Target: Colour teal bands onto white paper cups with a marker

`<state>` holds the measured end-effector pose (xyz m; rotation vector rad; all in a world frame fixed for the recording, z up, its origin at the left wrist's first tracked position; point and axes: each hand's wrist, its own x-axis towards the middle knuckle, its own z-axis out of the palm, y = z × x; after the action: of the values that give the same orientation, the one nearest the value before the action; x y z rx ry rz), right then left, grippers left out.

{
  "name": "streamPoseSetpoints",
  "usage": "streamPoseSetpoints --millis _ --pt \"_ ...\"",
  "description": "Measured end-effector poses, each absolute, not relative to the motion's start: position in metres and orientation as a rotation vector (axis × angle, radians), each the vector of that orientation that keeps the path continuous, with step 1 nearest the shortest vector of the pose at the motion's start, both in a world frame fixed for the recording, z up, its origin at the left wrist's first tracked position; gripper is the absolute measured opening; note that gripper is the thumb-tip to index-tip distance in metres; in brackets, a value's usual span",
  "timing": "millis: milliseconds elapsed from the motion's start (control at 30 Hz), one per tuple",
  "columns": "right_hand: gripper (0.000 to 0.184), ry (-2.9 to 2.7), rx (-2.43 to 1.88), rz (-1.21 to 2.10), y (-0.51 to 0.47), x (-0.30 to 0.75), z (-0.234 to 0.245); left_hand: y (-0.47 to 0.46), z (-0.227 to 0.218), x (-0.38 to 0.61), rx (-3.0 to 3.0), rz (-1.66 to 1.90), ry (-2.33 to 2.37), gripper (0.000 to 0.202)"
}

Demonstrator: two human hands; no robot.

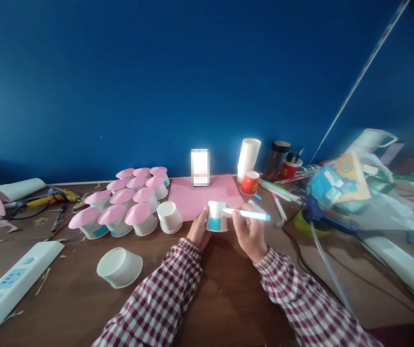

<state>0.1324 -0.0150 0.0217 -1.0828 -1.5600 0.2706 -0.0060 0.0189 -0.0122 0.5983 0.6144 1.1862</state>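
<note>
My left hand is closed on the left side of a white paper cup, which stands upside down with a blue patch on its front. Between the fingers of my right hand is a white marker with a light blue end. Its tip points left at the cup's upper right side; whether it touches cannot be made out. Behind the cup lies a pink paper sheet. To the left, a bare white cup stands upside down beside several cups topped with pink paper caps.
Another white cup sits nearer me. A power strip lies at the left. Behind stand a tall white cup stack, a red cup and a dark jar. Right are a blue glue gun, cables and a plastic bag.
</note>
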Motion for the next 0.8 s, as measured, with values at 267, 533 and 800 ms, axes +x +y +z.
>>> streamPoseSetpoints --millis 267,533,800 --pt "0.014 -1.563 -1.086 0.296 -0.0148 0.1314 0.0200 0.0180 -0.0101 -0.0058 0.618 1.178 0.606 0.042" --pt "0.014 -1.564 -1.095 0.314 -0.0154 0.1319 0.0198 0.0190 -0.0133 -0.0063 0.628 1.182 0.600 0.042" --pt "0.014 -1.562 -1.101 0.329 -0.0144 0.1319 0.0194 0.0184 -0.0115 -0.0054 0.617 1.196 0.602 0.040"
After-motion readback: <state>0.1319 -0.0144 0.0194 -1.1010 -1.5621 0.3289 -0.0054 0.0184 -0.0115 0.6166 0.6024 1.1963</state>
